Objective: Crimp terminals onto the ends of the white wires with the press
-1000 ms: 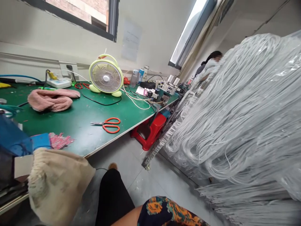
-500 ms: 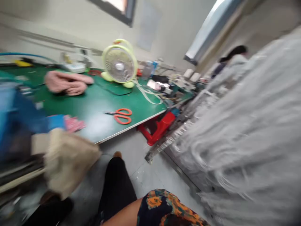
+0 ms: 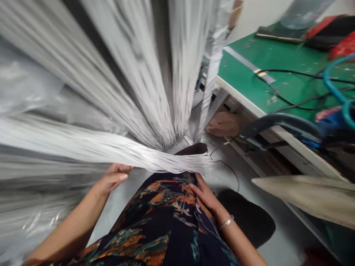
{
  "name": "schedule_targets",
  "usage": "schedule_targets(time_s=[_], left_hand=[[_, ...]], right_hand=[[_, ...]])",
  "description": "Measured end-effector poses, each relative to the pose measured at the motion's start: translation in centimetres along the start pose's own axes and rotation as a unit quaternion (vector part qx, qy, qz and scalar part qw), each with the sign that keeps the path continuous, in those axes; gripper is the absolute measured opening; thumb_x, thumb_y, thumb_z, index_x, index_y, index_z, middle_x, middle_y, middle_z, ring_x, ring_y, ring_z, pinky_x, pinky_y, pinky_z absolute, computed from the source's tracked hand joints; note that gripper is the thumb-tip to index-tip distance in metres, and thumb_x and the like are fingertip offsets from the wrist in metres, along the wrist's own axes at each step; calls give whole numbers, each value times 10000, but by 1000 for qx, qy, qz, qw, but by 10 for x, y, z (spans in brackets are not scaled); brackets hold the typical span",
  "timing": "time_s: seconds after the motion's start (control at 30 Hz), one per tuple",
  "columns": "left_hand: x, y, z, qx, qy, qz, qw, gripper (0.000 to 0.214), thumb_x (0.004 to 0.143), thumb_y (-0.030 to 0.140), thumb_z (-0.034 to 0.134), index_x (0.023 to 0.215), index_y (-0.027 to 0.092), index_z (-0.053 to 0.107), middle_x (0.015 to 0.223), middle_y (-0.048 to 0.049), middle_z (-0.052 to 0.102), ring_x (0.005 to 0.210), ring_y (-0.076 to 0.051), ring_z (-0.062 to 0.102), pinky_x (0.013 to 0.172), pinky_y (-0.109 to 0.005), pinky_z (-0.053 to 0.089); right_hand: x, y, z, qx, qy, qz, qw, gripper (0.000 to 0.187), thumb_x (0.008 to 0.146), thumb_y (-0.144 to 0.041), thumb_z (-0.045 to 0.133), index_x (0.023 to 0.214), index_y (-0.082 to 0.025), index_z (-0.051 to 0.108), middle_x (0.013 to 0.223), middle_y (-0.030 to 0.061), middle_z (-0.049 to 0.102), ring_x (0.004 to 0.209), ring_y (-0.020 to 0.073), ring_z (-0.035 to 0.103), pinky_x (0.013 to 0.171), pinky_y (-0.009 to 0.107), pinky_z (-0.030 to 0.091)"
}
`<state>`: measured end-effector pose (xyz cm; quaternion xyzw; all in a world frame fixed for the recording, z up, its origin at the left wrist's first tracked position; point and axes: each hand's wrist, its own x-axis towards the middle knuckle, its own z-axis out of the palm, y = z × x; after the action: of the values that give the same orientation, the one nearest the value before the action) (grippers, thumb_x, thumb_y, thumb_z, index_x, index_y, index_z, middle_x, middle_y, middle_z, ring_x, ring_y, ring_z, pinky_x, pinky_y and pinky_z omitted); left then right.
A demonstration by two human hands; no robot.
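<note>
A flat bundle of white wires (image 3: 155, 159) runs from the left across my lap, over my flowered dress (image 3: 166, 221). My left hand (image 3: 112, 178) is under the bundle with its fingers curled up around it. My right hand (image 3: 205, 195) lies flat on my lap with fingers stretched, fingertips touching the cut end of the bundle. A thin bracelet (image 3: 226, 222) sits on my right wrist. Thick curtains of white wires (image 3: 133, 74) hang in front of me, blurred by motion.
A green workbench (image 3: 244, 70) stands at the right with black cables (image 3: 291, 74) and a blue hose (image 3: 334, 87) on it. A beige cloth bag (image 3: 305, 195) hangs by its edge. Beneath it are a brown bag (image 3: 224, 123) and a black tube (image 3: 277, 121). Grey floor (image 3: 280, 247) shows below.
The view has swung from the bench with the fan and scissors to the hanging wires. Both my hands have come into view at a wire bundle over my lap.
</note>
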<state>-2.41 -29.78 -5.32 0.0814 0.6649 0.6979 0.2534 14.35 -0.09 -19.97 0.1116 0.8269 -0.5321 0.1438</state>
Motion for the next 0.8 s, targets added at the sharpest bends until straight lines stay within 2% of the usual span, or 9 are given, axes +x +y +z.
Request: schedule_targets(time_s=[0.07,0.17,0.27,0.4,0.5,0.63,0.7,0.73,0.8], left_hand=[[5,3,-2,-35,-19,67,997,738,434,403,812,1101,197,572,1230,-108,551,1171,-327,438,975,-484,331],[22,18,11,-75,-26,168,983,831,486,298,812,1239,216,472,1336,-88,471,1255,-294,348,1035,-476,244],[44,23,22,-98,0,168,981,725,537,285,786,1200,216,501,1261,-88,543,1200,-288,430,984,-456,335],[57,15,11,-69,-29,177,981,729,530,227,784,1197,234,492,1084,-59,627,1036,-246,553,900,-394,410],[36,12,-17,-20,-161,124,979,636,560,212,752,1151,237,520,891,-31,639,811,-201,596,749,-350,467],[-27,13,-70,-3,-210,83,974,362,560,373,714,858,192,616,656,-23,607,614,-186,563,618,-345,474],[-58,14,-92,20,-150,62,986,413,560,398,710,922,231,599,676,-8,634,622,-201,577,627,-366,481],[-71,15,-99,67,-42,26,997,405,598,357,701,971,243,590,763,-17,665,710,-230,604,664,-381,484],[-90,17,-103,172,158,-42,972,257,639,311,689,865,221,606,781,-15,672,795,-261,612,740,-423,475]], right_hand=[[21,-9,-10,-53,11,-36,998,648,818,-467,462,1367,-170,290,1400,128,330,1296,259,283,1060,453,216],[65,-24,-30,-148,53,-41,987,643,816,-433,467,1360,-137,297,1383,138,355,1297,245,282,1056,408,236],[91,-33,-47,-210,56,47,975,583,832,-386,440,1333,-103,349,1345,170,402,1249,257,372,1024,400,294],[84,-38,-51,-237,27,45,970,492,772,-320,535,1207,-91,517,1288,175,470,1214,279,418,1013,380,317],[75,-54,-46,-247,12,26,969,440,762,-287,547,1164,-110,556,1205,162,547,1142,286,489,976,397,357],[76,-113,-34,-234,-18,-32,971,365,779,-310,538,1109,-165,592,1062,104,634,946,234,601,855,342,446],[74,-157,-25,-217,-29,-124,968,345,778,-292,544,1095,-162,591,1035,98,634,878,210,610,812,329,457],[72,-181,-19,-200,-34,-169,965,340,778,-286,550,1097,-174,585,1025,86,631,855,193,608,804,323,456],[67,-229,-6,-143,-20,-231,962,352,772,-289,568,1113,-203,559,1003,59,621,839,168,592,808,323,447]])
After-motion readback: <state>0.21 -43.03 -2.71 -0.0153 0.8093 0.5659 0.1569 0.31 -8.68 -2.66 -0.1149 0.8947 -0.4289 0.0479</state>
